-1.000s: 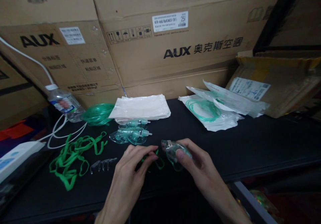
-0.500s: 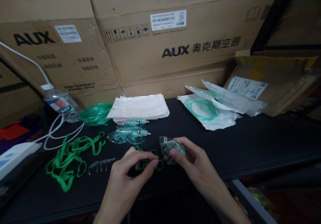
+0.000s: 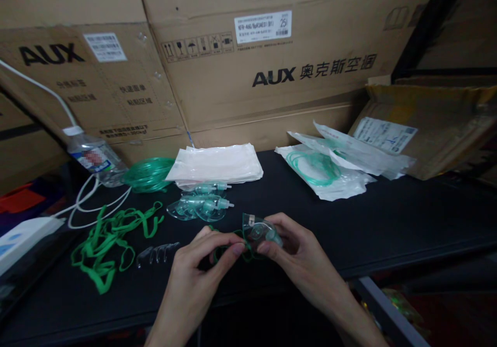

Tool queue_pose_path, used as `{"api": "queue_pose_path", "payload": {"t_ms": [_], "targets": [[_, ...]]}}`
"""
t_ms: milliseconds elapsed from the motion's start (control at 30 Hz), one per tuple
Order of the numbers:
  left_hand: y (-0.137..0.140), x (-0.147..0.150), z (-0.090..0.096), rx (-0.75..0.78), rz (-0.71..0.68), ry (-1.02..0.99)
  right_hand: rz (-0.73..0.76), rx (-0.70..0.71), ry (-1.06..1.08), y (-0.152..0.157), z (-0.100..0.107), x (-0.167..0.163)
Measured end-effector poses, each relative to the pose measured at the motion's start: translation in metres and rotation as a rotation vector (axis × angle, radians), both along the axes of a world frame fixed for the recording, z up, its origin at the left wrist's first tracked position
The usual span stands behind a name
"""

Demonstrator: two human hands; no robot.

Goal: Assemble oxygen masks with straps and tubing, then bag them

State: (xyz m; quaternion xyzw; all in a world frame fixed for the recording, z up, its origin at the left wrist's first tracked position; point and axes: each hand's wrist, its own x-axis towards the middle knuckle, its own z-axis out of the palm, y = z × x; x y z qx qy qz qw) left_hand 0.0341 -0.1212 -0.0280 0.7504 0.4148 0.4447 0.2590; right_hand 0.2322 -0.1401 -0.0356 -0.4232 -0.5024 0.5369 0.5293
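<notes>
My right hand [image 3: 293,243] is closed around a clear green oxygen mask [image 3: 258,230], its wide edge turned to the left. Thumb and forefinger of my left hand [image 3: 209,261] pinch a thin green elastic strap [image 3: 221,252], right at the mask's near-left edge. Whether the strap passes through the mask's side hole is hidden by the fingertips. Behind my hands lie several more clear masks [image 3: 200,204]. A tangle of green straps [image 3: 103,246] rests to the left, and several small clear plastic pieces [image 3: 157,254] lie between it and my left hand.
White pouches [image 3: 215,164] are stacked at the back beside coiled green tubing [image 3: 149,175]. Packed tubing bags [image 3: 324,173] lie at right, before an open carton [image 3: 427,124]. A bottle [image 3: 93,155], white cable and power strip [image 3: 27,238] stand left. Large cardboard boxes [image 3: 272,98] wall the back.
The mask in my right hand has moved slightly left and turned, bringing its edge up to my left fingertips. My left hand keeps its pinch on the strap.
</notes>
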Motion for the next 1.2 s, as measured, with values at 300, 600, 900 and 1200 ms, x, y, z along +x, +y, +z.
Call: {"api": "queue_pose_path", "payload": {"t_ms": [300, 600, 900, 1200], "targets": [[0.001, 0.001, 0.001, 0.034, 0.006, -0.014, -0.097, 0.055, -0.104, -0.007, -0.005, -0.008], [0.002, -0.001, -0.003, 0.094, -0.023, 0.001, -0.129, 0.128, -0.221, -0.009, -0.01, -0.01], [0.0, -0.001, -0.006, 0.004, 0.013, 0.037, -0.3, 0.463, -0.278, -0.01, -0.019, -0.009], [0.001, 0.002, -0.005, -0.058, -0.041, 0.038, -0.304, 0.651, -0.422, -0.01, -0.018, -0.01]]}}
